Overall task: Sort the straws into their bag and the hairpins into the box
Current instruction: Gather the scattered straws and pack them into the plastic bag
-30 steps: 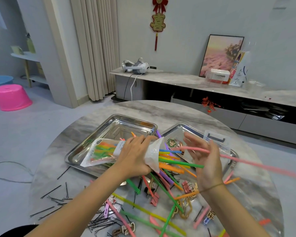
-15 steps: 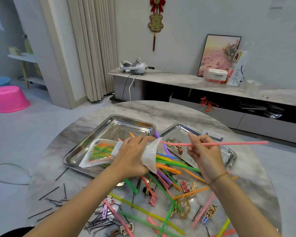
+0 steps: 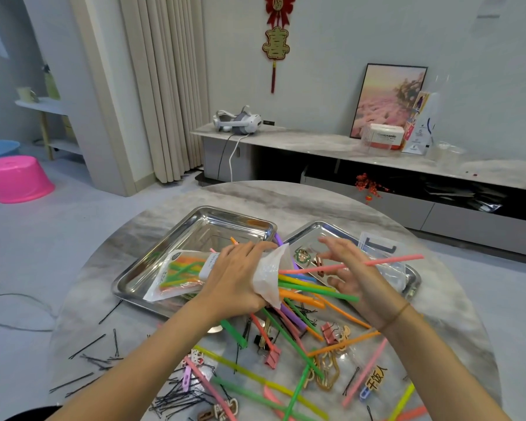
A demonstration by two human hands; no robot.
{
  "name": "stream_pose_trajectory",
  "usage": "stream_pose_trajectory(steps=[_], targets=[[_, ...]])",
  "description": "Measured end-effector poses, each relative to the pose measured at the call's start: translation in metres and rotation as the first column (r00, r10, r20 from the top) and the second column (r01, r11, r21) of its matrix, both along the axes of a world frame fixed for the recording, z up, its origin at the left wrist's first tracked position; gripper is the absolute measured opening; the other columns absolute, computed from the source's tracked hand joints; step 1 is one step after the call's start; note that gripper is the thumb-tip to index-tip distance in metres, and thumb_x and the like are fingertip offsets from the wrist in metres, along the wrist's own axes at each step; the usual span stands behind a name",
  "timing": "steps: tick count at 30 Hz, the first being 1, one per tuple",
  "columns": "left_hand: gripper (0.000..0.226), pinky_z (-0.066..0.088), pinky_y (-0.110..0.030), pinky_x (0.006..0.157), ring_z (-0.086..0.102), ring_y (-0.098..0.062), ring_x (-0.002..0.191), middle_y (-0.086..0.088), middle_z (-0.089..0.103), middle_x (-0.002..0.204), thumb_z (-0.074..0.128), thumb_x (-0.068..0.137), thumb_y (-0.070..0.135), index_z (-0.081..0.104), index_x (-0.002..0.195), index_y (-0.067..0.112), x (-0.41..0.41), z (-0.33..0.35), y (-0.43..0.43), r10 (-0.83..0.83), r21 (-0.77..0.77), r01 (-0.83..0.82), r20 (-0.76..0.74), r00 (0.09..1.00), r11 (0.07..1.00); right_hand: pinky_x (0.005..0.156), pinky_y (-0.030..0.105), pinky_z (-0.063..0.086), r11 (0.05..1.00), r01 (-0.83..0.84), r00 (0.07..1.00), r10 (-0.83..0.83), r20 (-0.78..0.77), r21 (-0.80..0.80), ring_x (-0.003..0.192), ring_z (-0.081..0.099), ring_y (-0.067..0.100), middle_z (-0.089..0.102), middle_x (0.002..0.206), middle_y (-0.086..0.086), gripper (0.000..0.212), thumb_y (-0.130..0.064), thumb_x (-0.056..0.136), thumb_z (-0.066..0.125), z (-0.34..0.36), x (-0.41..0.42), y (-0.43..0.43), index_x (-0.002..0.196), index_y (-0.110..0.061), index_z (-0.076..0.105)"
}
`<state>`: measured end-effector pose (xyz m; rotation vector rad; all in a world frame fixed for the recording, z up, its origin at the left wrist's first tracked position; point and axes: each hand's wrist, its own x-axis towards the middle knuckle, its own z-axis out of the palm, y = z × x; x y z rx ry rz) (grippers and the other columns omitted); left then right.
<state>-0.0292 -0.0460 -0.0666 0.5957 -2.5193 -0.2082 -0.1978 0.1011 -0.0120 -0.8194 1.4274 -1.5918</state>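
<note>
Clear crinkled bag [image 3: 182, 275], bright straws [image 3: 316, 288] fanning from mouth; left hand [image 3: 234, 284] fingers clenched round neck. Right hand [image 3: 353, 275] fingers spread, pink straw [image 3: 392, 260] across palm.

Home living room, curtains [image 3: 164, 86], low media console [image 3: 346, 150], framed picture [image 3: 387, 101], red wall ornament [image 3: 276, 41]

straws [image 3: 316, 288] multicoloured | hairpins [image 3: 176, 402] black | table [image 3: 286, 199] grey-veined marble
</note>
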Motion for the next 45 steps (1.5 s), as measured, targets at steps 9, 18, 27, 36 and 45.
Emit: stream_pose_trajectory(steps=[9, 18, 27, 36, 45], targets=[[0.079, 0.035, -0.031, 0.092, 0.052, -0.012, 0.104, 0.011, 0.053, 0.112, 0.067, 0.057, 0.053, 0.046, 0.127, 0.024, 0.000, 0.005, -0.006, 0.083, 0.004, -0.083, -0.033, 0.996, 0.997, 0.061, 0.023, 0.041, 0.865, 0.322, 0.945, -0.270, 0.184, -0.385, 0.074, 0.058, 0.015, 0.069, 0.080, 0.005, 0.068, -0.051, 0.097, 0.016, 0.005, 0.005, 0.004, 0.085, -0.011, 0.069], [0.078, 0.033, -0.027, 0.090, 0.052, -0.014, 0.103, 0.009, 0.055, 0.110, 0.060, 0.057, 0.054, 0.046, 0.126, 0.022, -0.002, 0.011, -0.002, 0.103, 0.006, -0.103, -0.091, 0.990, 0.995, 0.099, 0.037, 0.045, 0.984, 0.021, 0.991, -0.044, -0.127, -0.179, 0.116, 0.057, 0.006, 0.067, 0.117, -0.007, 0.030, -0.025, 0.091, 0.044, -0.012, 0.039, -0.005, 0.105, -0.026, 0.071], [0.079, 0.027, -0.025, 0.089, 0.051, -0.014, 0.103, 0.009, 0.053, 0.110, 0.067, 0.058, 0.051, 0.044, 0.128, 0.023, -0.002, 0.014, 0.000, 0.115, -0.004, -0.116, -0.059, 0.992, 0.993, 0.102, 0.026, 0.038, 0.904, 0.264, 0.964, -0.260, 0.057, -0.338, 0.126, 0.043, -0.007, 0.053, 0.135, -0.017, 0.051, -0.048, 0.098, 0.015, -0.014, 0.049, -0.001, 0.123, -0.031, 0.056], [0.075, 0.035, -0.030, 0.090, 0.049, -0.012, 0.103, 0.006, 0.053, 0.109, 0.052, 0.054, 0.044, 0.047, 0.123, 0.016, -0.019, 0.001, 0.042, -0.102, -0.038, 0.102, -0.006, 0.995, 0.994, 0.116, 0.027, 0.015, 0.960, 0.128, 0.948, -0.193, -0.254, -0.250, 0.136, 0.018, -0.013, 0.028, 0.147, -0.028, 0.067, -0.081, 0.077, 0.027, -0.040, 0.076, -0.016, 0.134, -0.047, 0.037], [0.076, 0.034, -0.029, 0.092, 0.050, -0.013, 0.102, 0.007, 0.052, 0.110, 0.067, 0.056, 0.045, 0.046, 0.123, 0.018, -0.012, 0.009, 0.020, -0.026, -0.002, 0.026, -0.072, 0.997, 1.000, 0.094, 0.018, 0.038, 0.814, 0.431, 0.713, -0.572, -0.405, -0.390, 0.106, 0.047, 0.003, 0.049, 0.109, -0.001, 0.038, -0.045, 0.089, 0.028, -0.044, 0.061, -0.009, 0.102, -0.025, 0.057]])
